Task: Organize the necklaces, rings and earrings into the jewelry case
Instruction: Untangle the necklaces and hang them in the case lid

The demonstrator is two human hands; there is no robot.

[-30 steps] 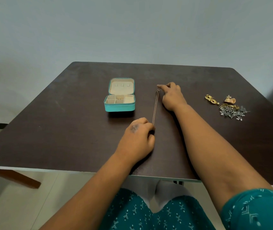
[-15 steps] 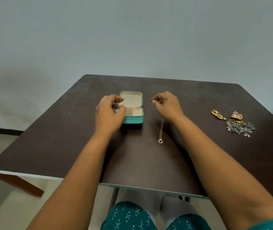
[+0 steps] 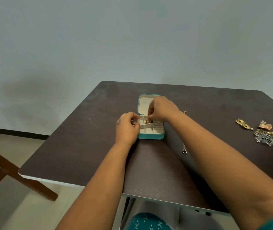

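Observation:
The teal jewelry case point(image 3: 151, 136) lies open mid-table, its lid flat at the back and its cream compartments showing. My left hand point(image 3: 127, 129) has curled fingers that grip the case's left rim. My right hand point(image 3: 163, 110) hovers over the case, fingertips pinched together just above a small gold piece point(image 3: 148, 121) in a back compartment. What the fingertips pinch is partly hidden. A thin gold necklace point(image 3: 184, 144) lies stretched on the table to the right of the case, partly under my right forearm, with its ring pendant at the near end.
At the table's right edge lie a gold earring point(image 3: 243, 124), gold pieces point(image 3: 265, 126) and a silver tangle of jewelry point(image 3: 270, 140). The dark table point(image 3: 82, 146) ends close to my lap. A wooden leg point(image 3: 16, 173) stands at the left on the floor.
My right hand let go of the necklace's far end and moved left over the case. My left hand stayed at the case's left side. The camera tilted up.

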